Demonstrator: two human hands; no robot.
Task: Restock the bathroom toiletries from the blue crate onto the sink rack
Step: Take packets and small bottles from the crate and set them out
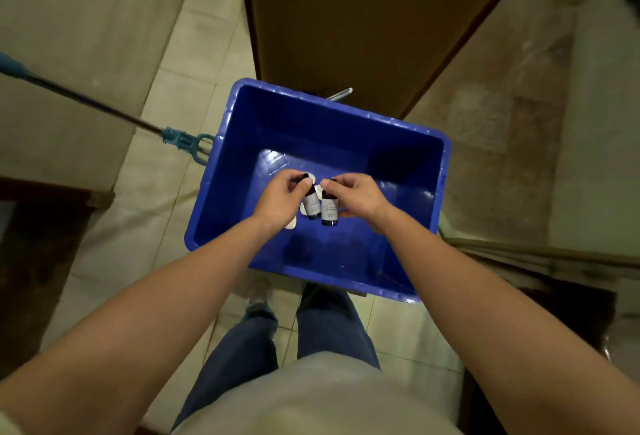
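Over the blue crate [346,112], our left hand [282,199] pinches the dark cap of a small bottle [311,205], and our right hand [356,197] pinches the cap of a second bottle [329,210] just beside it. Both bottles are low inside the crate. Under them lie white rounds [291,224], perhaps soaps, and a mop [183,140] sits just beside the crate's left wall.

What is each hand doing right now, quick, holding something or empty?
Left hand: pinches the left small bottle by its cap, over the blue crate.
Right hand: pinches the right small bottle by its cap.
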